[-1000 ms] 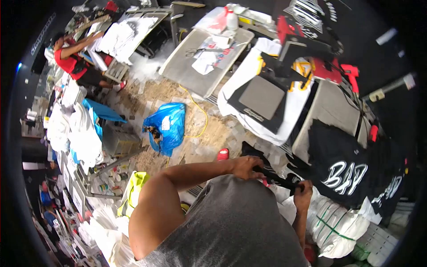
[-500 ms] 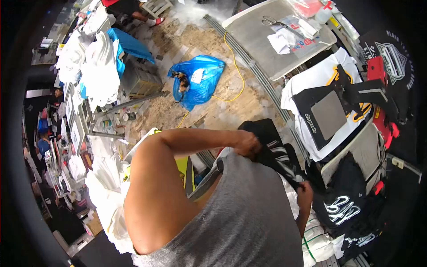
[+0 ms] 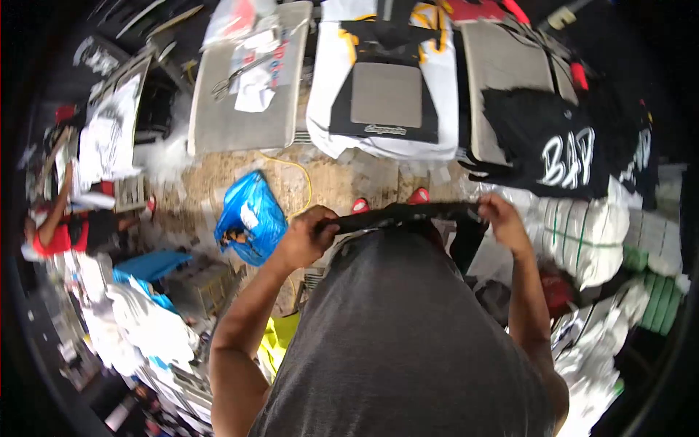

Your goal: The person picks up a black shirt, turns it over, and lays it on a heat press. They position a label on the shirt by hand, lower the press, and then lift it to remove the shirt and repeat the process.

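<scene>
A black garment [image 3: 408,213] is stretched across in front of my body, its edge pulled nearly straight between my two hands. My left hand [image 3: 309,237] is closed on one end of it, and my right hand [image 3: 504,222] pinches the other. The rest of the garment hangs down, mostly hidden by my grey shirt [image 3: 408,328]. Ahead stands a heat press [image 3: 386,95] with a grey pad, over a white shirt [image 3: 324,95] with yellow print. Black shirts [image 3: 568,156] with white lettering lie on the right.
Scissors [image 3: 240,76] and papers lie on a grey-topped table [image 3: 211,120]. A blue plastic bag [image 3: 251,218] is on the floor beside a yellow cord [image 3: 306,182]. Wrapped white bundles [image 3: 586,233] stand to my right. Another person [image 3: 58,233] is at far left.
I have turned right, so the heat press is now straight ahead. My hands have moved apart, and the black garment, bunched before with its white print showing, is now drawn out between them.
</scene>
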The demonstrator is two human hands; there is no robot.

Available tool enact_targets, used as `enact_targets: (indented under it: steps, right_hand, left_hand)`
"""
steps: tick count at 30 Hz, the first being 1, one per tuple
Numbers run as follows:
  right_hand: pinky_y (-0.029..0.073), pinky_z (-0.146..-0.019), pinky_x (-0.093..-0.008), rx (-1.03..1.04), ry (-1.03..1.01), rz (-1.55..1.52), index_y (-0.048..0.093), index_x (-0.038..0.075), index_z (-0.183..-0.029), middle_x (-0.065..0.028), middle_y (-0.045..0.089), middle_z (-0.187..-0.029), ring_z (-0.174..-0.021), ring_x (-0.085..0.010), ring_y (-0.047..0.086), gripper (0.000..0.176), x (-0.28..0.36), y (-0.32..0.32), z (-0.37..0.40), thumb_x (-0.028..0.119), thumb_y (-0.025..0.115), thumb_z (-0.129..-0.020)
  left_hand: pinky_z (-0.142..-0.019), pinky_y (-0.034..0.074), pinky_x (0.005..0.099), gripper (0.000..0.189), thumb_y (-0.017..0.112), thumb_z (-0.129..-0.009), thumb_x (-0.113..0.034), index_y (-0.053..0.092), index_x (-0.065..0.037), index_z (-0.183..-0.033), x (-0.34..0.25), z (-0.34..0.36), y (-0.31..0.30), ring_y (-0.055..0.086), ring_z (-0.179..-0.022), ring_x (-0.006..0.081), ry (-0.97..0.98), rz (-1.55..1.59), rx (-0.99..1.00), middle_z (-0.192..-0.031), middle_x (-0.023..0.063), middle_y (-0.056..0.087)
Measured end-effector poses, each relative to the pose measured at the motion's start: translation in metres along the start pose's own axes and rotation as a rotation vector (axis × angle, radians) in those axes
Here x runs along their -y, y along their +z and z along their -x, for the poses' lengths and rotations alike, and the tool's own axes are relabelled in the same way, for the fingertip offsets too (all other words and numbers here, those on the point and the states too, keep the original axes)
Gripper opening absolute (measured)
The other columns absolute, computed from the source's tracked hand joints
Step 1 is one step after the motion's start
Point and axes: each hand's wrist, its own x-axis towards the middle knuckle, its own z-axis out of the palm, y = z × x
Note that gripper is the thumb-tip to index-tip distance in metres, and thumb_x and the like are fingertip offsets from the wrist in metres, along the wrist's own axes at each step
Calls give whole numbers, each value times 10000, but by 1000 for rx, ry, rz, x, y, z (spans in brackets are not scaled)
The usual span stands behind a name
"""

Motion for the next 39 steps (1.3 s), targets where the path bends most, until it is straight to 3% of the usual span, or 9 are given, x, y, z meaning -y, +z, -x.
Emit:
enact_targets:
  steps: [2, 4, 7, 19, 21, 27, 29, 33, 39]
  right_hand:
    - [452, -770, -250, -237, -144, -87, 604, 24, -1060, 7, 580, -882, -851, -104, 533, 101, 21, -17, -1, 52, 613, -963]
    - [428, -752, -222, -243, -113, -138, 601, 29, -1041, 22, 562, -877, -830, -80, 504, 78, 38, -47, 2, 44, 611, -966]
    - [426, -753, -224, -265, -154, -84, 605, 24, -1009, 15, 575, -855, -807, -83, 513, 76, 52, -74, 14, -15, 595, -944]
    - [468, -843, -286, -451, -347, 277, 598, -3, -996, -92, 609, -907, -885, -197, 598, 180, 71, -76, 60, -75, 653, -840]
    - [465, -837, -291, -266, -135, 231, 592, -10, -964, -95, 609, -920, -872, -202, 590, 178, 59, -75, 59, -55, 689, -823]
    - [457, -702, -305, -303, -276, 215, 614, -6, -932, -91, 622, -834, -777, -188, 581, 179, 76, -57, 57, 16, 744, -810]
    - [442, -632, -327, -160, -83, 289, 619, -3, -922, -103, 628, -786, -693, -201, 567, 210, 70, -46, 59, 44, 774, -790]
    - [456, -660, -326, -63, -148, 224, 603, 12, -896, -112, 608, -771, -703, -214, 564, 202, 72, -27, 61, 40, 771, -787]
    - [488, -730, -356, 284, -43, 262, 590, 17, -889, -129, 612, -830, -790, -243, 621, 147, 18, 37, 96, -37, 688, -793]
  left_hand:
    - [-632, 495, 326, 136, 748, -849, -36, 650, -14, -941, -35, -1, -14, 625, -656, 232, -33, 135, 66, -756, 124, 647]
    - [-623, 472, 326, 192, 789, -835, -86, 633, -4, -909, -55, -1, -26, 605, -678, 230, 223, -8, 223, -781, 109, 626]
    - [-657, 475, 341, 234, 792, -829, -104, 614, -7, -946, -65, 6, -31, 620, -752, 248, 181, -145, 403, -861, 119, 627]
    - [-696, 471, 322, 198, 786, -810, -43, 615, -12, -906, -103, 22, -91, 598, -750, 208, 122, -45, 284, -822, 80, 617]
    - [-687, 465, 313, 178, 784, -805, -24, 628, -12, -890, -98, 17, -102, 592, -743, 191, 175, -92, 208, -827, 74, 621]
    - [-711, 461, 299, 149, 737, -812, 44, 640, -11, -911, -80, 8, -125, 588, -777, 163, 124, -114, 51, -832, 64, 633]
    - [-724, 474, 326, 168, 716, -786, 75, 638, -10, -907, -70, 9, -126, 609, -781, 211, 150, -246, 37, -832, 86, 639]
    - [-737, 498, 396, 233, 703, -699, 108, 627, -14, -884, -54, 5, -128, 620, -823, 342, 234, -535, 44, -845, 146, 641]
    - [-695, 523, 411, 207, 674, -770, 87, 603, -22, -930, 6, 17, -135, 653, -808, 385, 71, -492, 9, -880, 163, 674]
